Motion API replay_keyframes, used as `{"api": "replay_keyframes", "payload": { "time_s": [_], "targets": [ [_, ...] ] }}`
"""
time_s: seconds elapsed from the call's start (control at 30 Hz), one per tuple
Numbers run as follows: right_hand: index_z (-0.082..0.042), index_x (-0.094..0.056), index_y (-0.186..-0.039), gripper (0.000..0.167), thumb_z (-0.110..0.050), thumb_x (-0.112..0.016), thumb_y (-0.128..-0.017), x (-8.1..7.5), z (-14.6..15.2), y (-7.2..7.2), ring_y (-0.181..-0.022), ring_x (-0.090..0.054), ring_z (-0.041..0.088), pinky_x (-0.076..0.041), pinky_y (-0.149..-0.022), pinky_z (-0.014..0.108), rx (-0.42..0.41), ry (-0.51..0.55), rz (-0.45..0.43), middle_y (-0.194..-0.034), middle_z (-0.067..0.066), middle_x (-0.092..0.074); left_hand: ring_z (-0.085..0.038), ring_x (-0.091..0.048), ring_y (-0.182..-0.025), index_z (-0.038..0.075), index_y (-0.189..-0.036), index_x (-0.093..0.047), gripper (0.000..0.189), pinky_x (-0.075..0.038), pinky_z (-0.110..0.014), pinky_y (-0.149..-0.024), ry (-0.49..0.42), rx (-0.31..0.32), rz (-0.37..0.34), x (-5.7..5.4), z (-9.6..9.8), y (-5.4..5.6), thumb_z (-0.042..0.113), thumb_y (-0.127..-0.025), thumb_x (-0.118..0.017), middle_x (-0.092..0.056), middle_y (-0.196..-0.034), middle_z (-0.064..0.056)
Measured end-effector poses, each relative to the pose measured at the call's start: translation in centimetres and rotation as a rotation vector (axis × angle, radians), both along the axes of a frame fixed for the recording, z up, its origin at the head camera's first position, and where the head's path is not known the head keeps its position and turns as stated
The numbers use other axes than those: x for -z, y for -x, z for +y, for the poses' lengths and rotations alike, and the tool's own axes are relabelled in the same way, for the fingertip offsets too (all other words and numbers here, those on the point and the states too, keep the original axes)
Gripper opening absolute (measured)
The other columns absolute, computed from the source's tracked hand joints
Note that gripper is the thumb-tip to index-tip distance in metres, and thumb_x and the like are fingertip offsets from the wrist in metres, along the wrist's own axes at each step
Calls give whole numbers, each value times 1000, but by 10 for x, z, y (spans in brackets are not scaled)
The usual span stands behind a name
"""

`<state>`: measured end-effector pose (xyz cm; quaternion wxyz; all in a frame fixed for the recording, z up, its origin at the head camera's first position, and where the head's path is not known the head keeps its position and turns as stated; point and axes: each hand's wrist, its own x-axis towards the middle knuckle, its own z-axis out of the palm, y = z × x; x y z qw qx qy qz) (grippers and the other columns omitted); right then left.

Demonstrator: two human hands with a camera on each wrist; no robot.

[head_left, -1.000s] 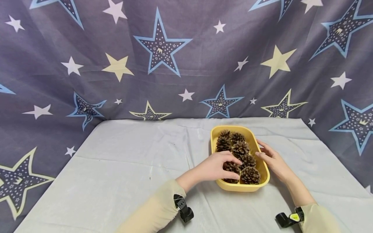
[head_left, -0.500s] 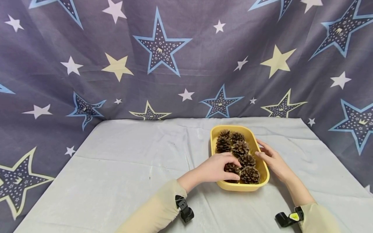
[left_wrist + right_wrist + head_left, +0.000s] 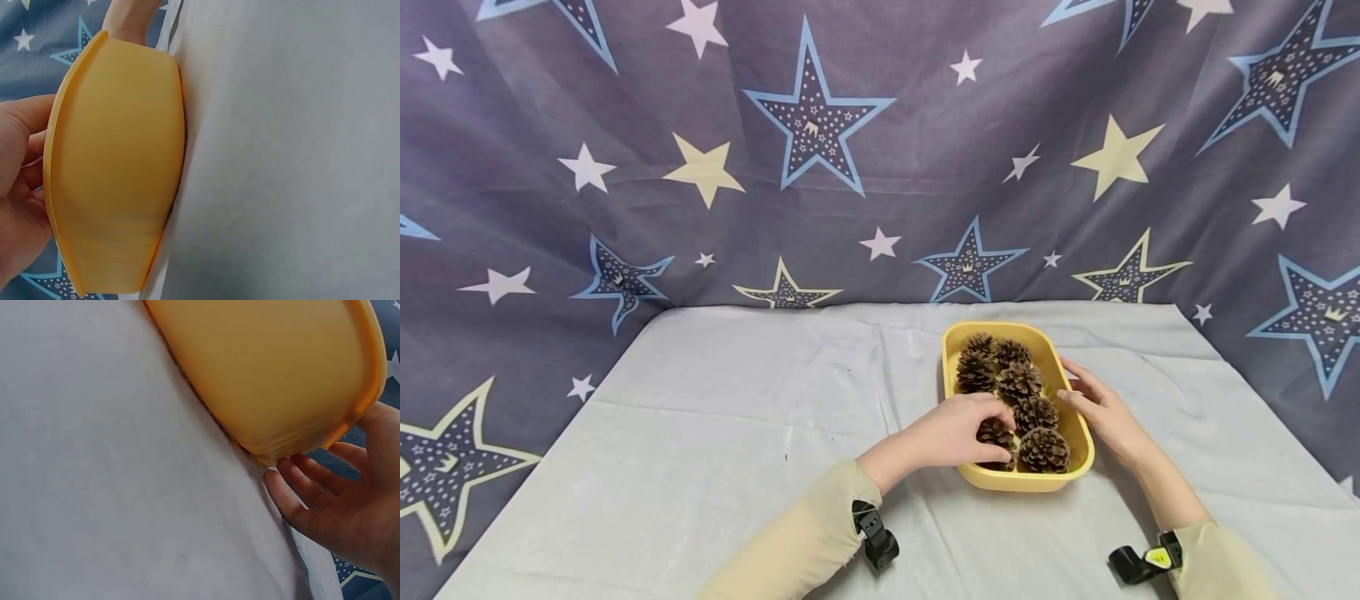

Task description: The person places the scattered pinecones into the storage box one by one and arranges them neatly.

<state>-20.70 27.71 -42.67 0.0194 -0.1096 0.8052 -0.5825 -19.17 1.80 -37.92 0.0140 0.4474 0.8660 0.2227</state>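
Several brown pine cones (image 3: pixel 1019 382) lie in a yellow plastic tub (image 3: pixel 1026 483) right of centre. My left hand (image 3: pixel 958 429) reaches over the tub's near left rim. Its thumb and fingers curl round the near left pine cone (image 3: pixel 992 437), which they partly cover. In the left wrist view, the tub's wall (image 3: pixel 119 169) hides those fingertips. On the other side, my right hand (image 3: pixel 1108 417) holds the tub's right rim, with the thumb at the rim. From the right wrist, the fingers of the right hand (image 3: pixel 350 481) show against the tub's outer wall (image 3: pixel 269 369).
A pale grey cloth (image 3: pixel 700 433) with light creases covers the table. Behind it hangs a dark star-patterned curtain (image 3: pixel 850 217). Black wrist straps with cameras sit on the left wrist (image 3: pixel 872 533) and right wrist (image 3: pixel 1146 562).
My left hand has shifted very slightly left around the near left pine cone. The right hand and the tub stay where they were.
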Motion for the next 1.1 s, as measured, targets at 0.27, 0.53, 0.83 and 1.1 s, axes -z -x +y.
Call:
{"api": "replay_keyframes", "payload": {
  "time_s": [0.27, 0.53, 0.83, 1.1],
  "targets": [
    [-4, -21, -144, 57, -15, -47, -94, -1, 0, -1, -90, -55, -1, -50, -77, 20, 0, -1, -2, -122, 31, -44, -1, -53, -94, 20, -104, -61, 33, -41, -13, -84, 22, 5, 19, 2, 0, 1, 40, -78, -68, -60, -103, 11],
    [-5, -20, -144, 57, -15, -47, -94, -1, -1, -1, -90, -55, -1, -50, -77, 20, -4, 2, -7, -123, 31, -43, -2, -54, -93, 19, -103, -61, 34, -42, -14, -82, 43, -1, 21, 2, -1, 0, 41, -78, -68, -60, -102, 11],
    [-4, -21, -144, 58, -17, -47, -94, -2, -3, -1, -91, -55, 0, -50, -77, 20, 1, -5, 0, -122, 31, -43, -5, -55, -99, 18, -105, -61, 34, -41, -15, -89, 69, 0, 38, 0, -3, -1, 40, -80, -66, -60, -104, 9],
    [-4, -21, -144, 57, -18, -47, -94, 0, -2, -3, -91, -55, 0, -49, -76, 19, 5, -27, 17, -122, 31, -44, -5, -54, -100, 18, -107, -61, 35, -41, -15, -90, 83, 0, 61, 1, -6, 0, 40, -81, -66, -58, -106, 8]
  ]
}}
